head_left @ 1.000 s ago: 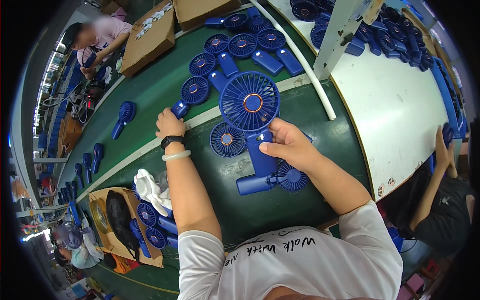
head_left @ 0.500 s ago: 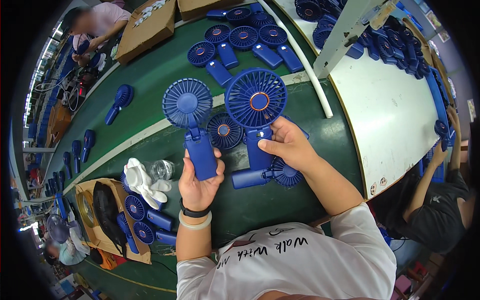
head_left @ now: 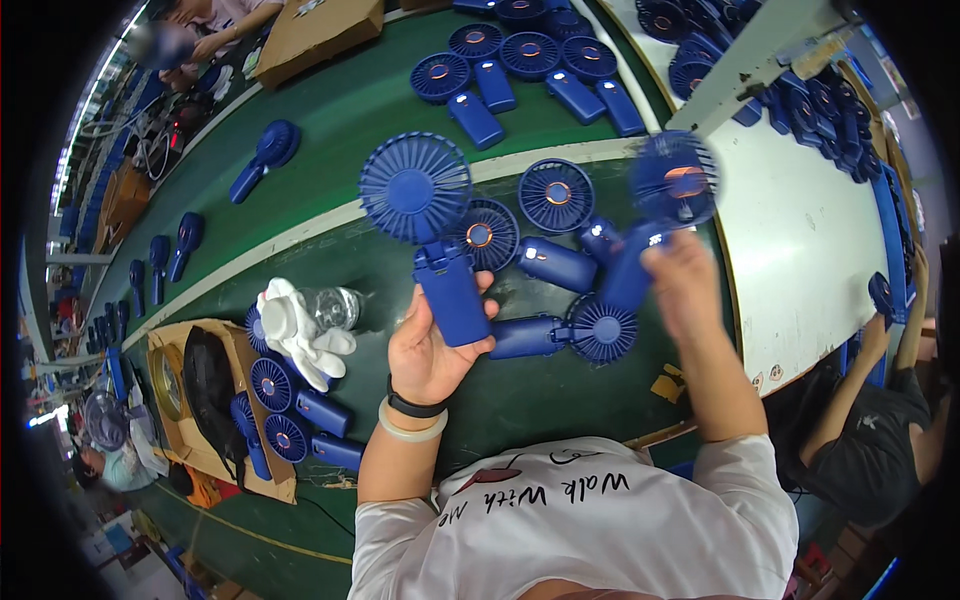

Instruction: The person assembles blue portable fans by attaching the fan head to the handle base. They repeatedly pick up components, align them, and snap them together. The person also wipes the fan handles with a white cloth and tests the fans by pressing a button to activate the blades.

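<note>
Left hand [head_left: 432, 352]: I see its fingers wrapped round an upright blue fan [head_left: 430, 230] above the green bench [head_left: 330, 130].
Right hand [head_left: 682, 283]: blurred, clenched on a second fan [head_left: 655, 215], raised near the bench's right edge.

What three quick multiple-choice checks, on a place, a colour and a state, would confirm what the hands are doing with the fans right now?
1. Where is the white glove?
A. On the green belt, left of the left hand
B. On the white table
C. In the brown box at the top

2. What colour is the fan in the left hand?
A. White
B. Blue
C. Red

3. What is the right hand doing?
A. Resting flat on the belt
B. Hanging free with nothing in it
C. Gripping a second fan by its handle

Answers:
1 A, the glove lies on the belt beside a clear bottle.
2 B, head and handle are both blue.
3 C, fingers wrap the handle and the blurred head is lifted above them.
</note>
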`<state>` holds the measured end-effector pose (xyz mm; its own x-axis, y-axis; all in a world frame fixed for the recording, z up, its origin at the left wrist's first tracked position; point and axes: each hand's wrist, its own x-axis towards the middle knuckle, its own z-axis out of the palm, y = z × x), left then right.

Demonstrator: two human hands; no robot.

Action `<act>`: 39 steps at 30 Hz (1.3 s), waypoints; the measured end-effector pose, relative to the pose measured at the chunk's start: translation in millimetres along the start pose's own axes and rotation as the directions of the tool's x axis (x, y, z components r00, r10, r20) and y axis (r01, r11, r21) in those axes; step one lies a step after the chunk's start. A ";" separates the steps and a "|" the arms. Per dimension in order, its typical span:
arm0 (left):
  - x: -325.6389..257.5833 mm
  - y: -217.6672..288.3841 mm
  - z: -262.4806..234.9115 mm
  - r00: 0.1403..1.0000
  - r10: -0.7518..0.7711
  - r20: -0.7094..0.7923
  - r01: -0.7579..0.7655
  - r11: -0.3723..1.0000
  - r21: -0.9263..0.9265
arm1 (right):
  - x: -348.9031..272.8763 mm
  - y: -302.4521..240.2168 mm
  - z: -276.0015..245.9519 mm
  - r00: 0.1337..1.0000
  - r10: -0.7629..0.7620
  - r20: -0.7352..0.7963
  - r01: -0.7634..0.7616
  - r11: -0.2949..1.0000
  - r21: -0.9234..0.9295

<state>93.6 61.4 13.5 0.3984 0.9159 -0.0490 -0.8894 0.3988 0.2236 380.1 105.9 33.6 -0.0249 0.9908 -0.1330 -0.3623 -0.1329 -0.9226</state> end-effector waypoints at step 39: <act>54.2 -0.7 1.4 0.766 0.519 0.379 0.262 -0.791 0.553 | 5.3 18.2 73.0 0.882 0.159 0.444 -0.254 0.953 0.163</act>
<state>116.2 110.7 12.1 -0.0711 0.8917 0.4470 0.9317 -0.1007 0.3490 305.3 110.6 42.6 -0.4933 0.8638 -0.1028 -0.4910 -0.3740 -0.7868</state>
